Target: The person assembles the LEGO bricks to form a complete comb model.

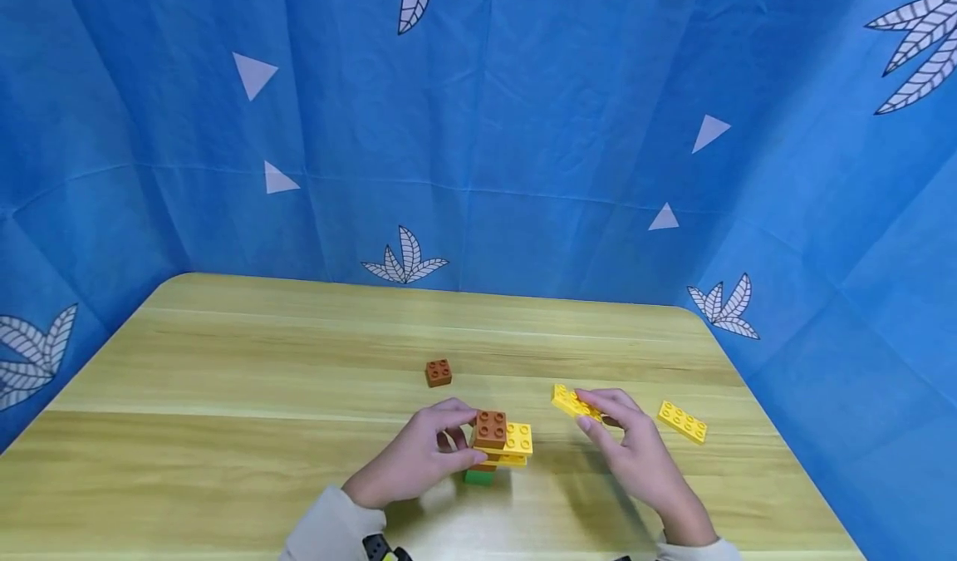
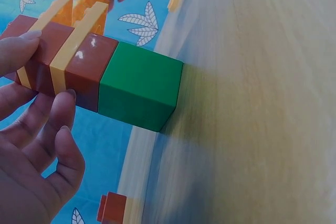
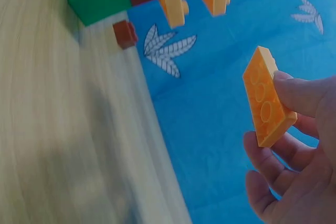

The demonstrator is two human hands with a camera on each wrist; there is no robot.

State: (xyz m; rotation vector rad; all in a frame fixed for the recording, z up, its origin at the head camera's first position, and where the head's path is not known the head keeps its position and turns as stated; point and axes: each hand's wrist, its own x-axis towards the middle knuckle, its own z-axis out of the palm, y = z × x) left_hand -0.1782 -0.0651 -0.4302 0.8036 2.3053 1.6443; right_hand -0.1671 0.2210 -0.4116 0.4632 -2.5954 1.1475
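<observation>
A stack of toy building bricks stands upright on the table, with a green brick (image 2: pixel 142 85) at the bottom. Above the green come brown bricks alternating with thin yellow plates that jut out to the right; a brown brick (image 1: pixel 490 430) tops it. My left hand (image 1: pixel 422 453) grips the upper part of this stack between thumb and fingers. To the right, my right hand (image 1: pixel 628 445) pinches a loose yellow plate (image 3: pixel 265 98) above the table, apart from the stack. In the right wrist view its hollow underside shows, held at one end.
A small brown brick (image 1: pixel 439 372) lies on the wooden table (image 1: pixel 247 361) behind the stack. Another yellow plate (image 1: pixel 682 421) lies right of my right hand. Blue patterned cloth (image 1: pixel 568 129) hangs behind the table and at its sides.
</observation>
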